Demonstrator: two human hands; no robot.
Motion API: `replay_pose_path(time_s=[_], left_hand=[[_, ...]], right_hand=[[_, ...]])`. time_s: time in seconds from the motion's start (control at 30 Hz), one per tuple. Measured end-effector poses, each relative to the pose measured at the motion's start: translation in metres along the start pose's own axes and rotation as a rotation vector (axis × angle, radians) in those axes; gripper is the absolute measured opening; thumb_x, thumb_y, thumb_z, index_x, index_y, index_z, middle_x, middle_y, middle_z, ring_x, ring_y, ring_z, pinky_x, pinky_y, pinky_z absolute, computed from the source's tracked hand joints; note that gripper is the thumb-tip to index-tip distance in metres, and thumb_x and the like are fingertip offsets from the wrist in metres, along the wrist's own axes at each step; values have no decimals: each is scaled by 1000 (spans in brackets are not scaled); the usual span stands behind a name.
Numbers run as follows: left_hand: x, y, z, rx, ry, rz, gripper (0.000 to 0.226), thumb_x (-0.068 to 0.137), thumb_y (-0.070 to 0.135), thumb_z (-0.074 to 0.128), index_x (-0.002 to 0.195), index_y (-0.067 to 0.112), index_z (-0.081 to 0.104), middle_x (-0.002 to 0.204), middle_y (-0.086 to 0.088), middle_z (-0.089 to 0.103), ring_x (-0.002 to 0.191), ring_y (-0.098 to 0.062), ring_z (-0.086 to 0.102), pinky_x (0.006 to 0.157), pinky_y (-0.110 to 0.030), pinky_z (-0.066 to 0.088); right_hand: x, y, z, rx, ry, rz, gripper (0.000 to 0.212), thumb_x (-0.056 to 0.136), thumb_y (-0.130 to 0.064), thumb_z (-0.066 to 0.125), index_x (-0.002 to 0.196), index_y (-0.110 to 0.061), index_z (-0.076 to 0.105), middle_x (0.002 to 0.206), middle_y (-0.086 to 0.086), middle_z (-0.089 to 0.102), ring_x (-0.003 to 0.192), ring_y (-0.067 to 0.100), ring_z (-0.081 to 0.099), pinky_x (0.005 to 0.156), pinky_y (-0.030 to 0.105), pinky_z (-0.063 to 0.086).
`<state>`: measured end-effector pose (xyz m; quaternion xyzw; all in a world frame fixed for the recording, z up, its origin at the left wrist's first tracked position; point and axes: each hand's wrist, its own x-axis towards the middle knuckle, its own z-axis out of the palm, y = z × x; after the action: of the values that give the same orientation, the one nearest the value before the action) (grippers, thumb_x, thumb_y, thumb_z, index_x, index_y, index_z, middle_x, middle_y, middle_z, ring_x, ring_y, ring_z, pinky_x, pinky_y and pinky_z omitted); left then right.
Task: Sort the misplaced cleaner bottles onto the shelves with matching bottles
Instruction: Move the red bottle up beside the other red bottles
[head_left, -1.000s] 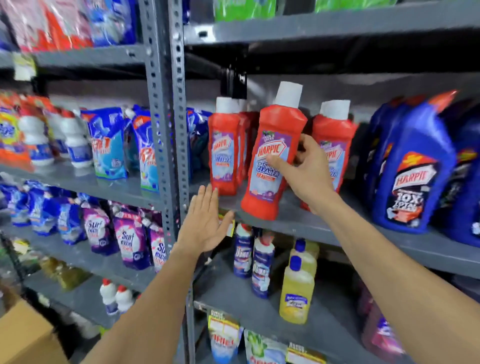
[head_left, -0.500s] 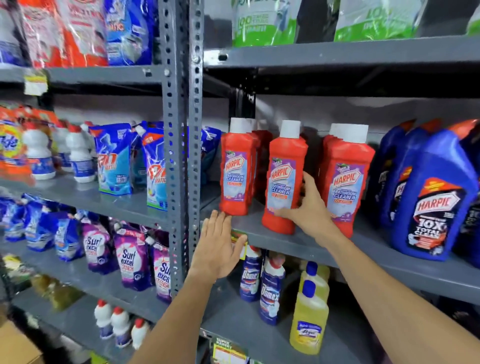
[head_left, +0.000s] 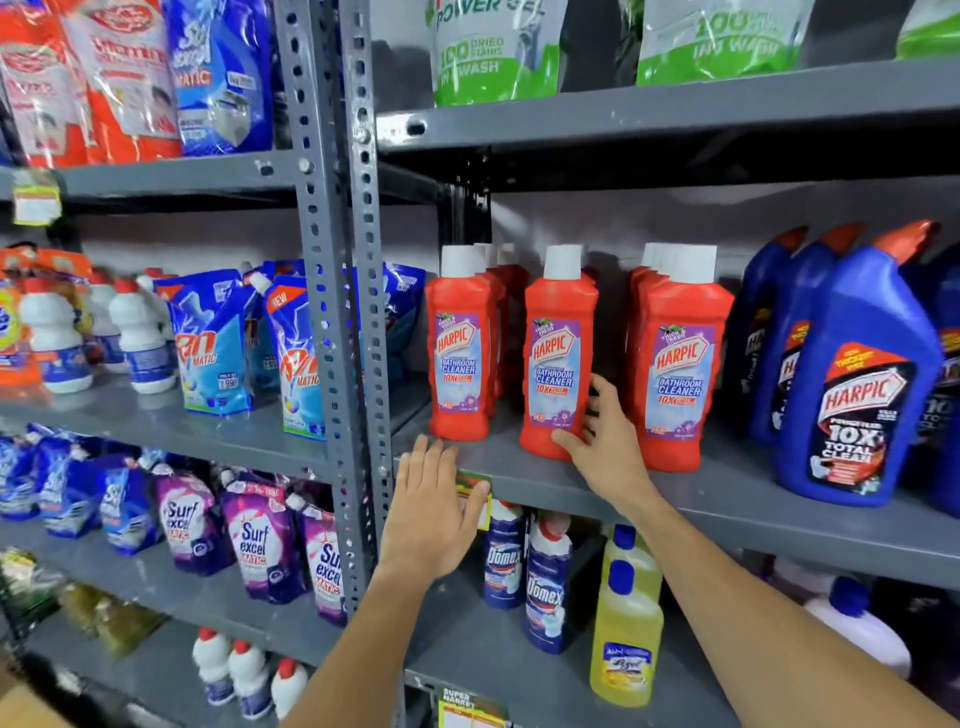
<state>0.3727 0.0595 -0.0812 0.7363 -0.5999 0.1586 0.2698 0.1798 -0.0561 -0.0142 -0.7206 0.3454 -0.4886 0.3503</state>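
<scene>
Grey metal shelving fills the view, its bays packed with cleaning products. On the middle shelf (head_left: 727, 499) of the right-hand bay, a red Harpic bathroom cleaner bottle (head_left: 558, 353) stands upright near the front edge, white cap on top, label facing out. The right hand (head_left: 605, 447) rests against its lower right side, thumb at the base and fingers spread loosely around the flank, touching but not clenched on it. To the bottle's left stands a row of matching red bottles (head_left: 460, 353) running back from the front edge; to its right a second row of red bottles (head_left: 675, 364), then blue Harpic bottles (head_left: 857, 395) toward the shelf's right end. The left hand (head_left: 431, 514) lies flat and released, fingers straight, against the front edge of the same shelf near its left corner, partly covering a price tag (head_left: 475, 480). On the shelf below stand Domex bottles (head_left: 543, 587) and a yellow bottle (head_left: 626, 629).
</scene>
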Motion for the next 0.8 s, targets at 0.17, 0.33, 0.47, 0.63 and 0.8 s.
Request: replay_pose_path(time_s=[0.17, 0.33, 0.47, 0.63, 0.8], left_hand=[[-1, 2, -1, -11, 0, -17, 74, 98, 60, 18, 151, 9, 29, 162, -10, 26, 154, -25, 3, 125, -38, -4], [-2, 3, 1, -11, 22, -20, 74, 99, 60, 16, 149, 8, 32, 159, -11, 31, 154, -27, 7, 126, -40, -1], [-2, 3, 2, 4, 30, -19, 75, 97, 59, 20, 148, 6, 34, 157, -12, 34, 153, -28, 11, 126, -42, 2], [-2, 5, 2, -7, 44, -30, 70, 97, 57, 26, 145, 6, 38, 152, -12, 39, 152, -31, 15, 125, -45, 7], [-1, 5, 1, 2, 31, -31, 70, 97, 56, 27, 145, 5, 38, 153, -13, 39, 151, -32, 16, 125, -46, 8]], right_hand=[[1, 4, -2, -47, -16, -11, 87, 89, -1, 73, 157, -22, 24, 143, 10, 57, 122, 17, 61, 102, 31, 49], [2, 7, -1, -39, -20, -14, 83, 90, 2, 70, 156, -20, 25, 143, 8, 58, 126, 20, 61, 108, 42, 50], [4, 9, 0, -75, -22, -46, 82, 90, 0, 70, 156, -19, 25, 145, 9, 57, 132, 25, 57, 112, 50, 45], [3, 10, 0, -98, -28, -69, 83, 89, 0, 70, 157, -15, 24, 148, 12, 54, 137, 29, 52, 114, 50, 41], [-1, 7, 0, -142, 54, -105, 91, 85, -12, 78, 158, -13, 22, 150, 13, 48, 140, 27, 46, 117, 46, 37]])
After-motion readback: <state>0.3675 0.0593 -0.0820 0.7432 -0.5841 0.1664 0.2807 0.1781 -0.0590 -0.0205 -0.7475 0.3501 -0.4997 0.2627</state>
